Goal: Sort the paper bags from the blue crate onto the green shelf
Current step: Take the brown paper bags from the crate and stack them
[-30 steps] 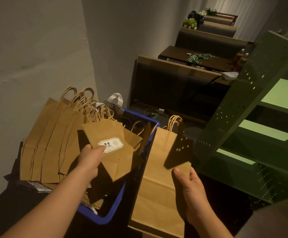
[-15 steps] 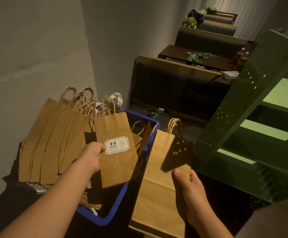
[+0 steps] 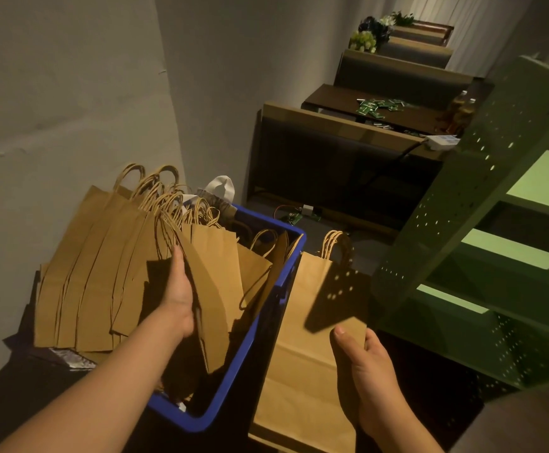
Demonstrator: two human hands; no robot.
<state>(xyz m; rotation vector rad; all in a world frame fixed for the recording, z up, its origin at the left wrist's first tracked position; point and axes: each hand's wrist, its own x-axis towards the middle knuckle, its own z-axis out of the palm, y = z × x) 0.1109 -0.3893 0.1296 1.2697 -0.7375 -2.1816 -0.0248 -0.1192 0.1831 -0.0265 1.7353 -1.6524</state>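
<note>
Two bags in hand: one per hand, neither on the shelf yet.
Small bag: tilted over the blue crate; left hand grips its edge, fingers wrapped behind, probably to lift it clear.
Large bag: flat beside the crate's right wall; right hand pinches its side, thumb on top.
Green shelf: right of the bags, lit tiers bare.
Leaning stack: against the wall, left of the crate.

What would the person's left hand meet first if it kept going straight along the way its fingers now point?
The left hand, gripping a small paper bag, points up and away toward the fanned stack of bags. Their twisted handles likely come first, then the grey wall; depth is unclear.
</note>
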